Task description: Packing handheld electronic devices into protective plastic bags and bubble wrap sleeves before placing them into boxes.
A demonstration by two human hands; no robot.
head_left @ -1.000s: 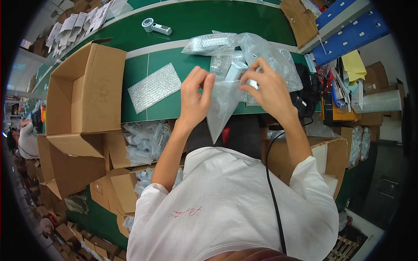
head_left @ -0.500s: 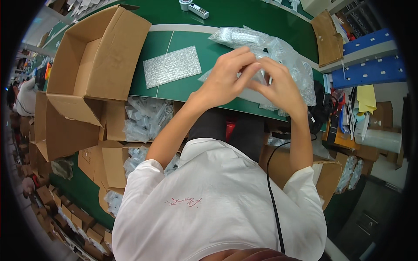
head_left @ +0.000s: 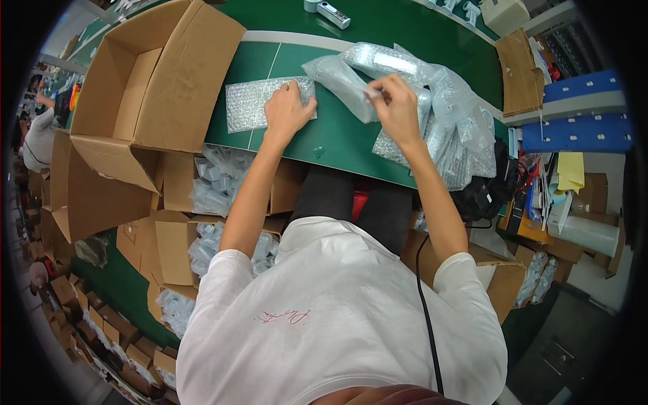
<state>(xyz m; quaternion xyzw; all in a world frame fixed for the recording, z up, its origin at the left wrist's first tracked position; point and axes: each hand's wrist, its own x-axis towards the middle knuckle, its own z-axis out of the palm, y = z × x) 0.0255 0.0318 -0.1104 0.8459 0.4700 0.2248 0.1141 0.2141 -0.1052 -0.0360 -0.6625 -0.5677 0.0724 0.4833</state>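
Observation:
My left hand (head_left: 287, 108) lies flat on a bubble-wrap sheet (head_left: 251, 104) spread on the green table (head_left: 324, 138), fingers apart. My right hand (head_left: 395, 108) pinches the end of a bubble-wrapped package (head_left: 341, 77), which slants up to the left just above the table. Right of that hand lies a pile of clear bubble-wrap bags (head_left: 449, 128).
A large open cardboard box (head_left: 152, 84) stands at the left on the table. Below the table edge, smaller cardboard boxes (head_left: 212, 182) hold wrapped items. Small grey devices (head_left: 327, 10) lie at the far edge. Blue shelving (head_left: 574, 111) and clutter stand at the right. Another person (head_left: 37, 138) is at far left.
Both hands were together on the wrapped package; now my left hand has let go and moved left onto the flat bubble-wrap sheet. The right hand keeps the package.

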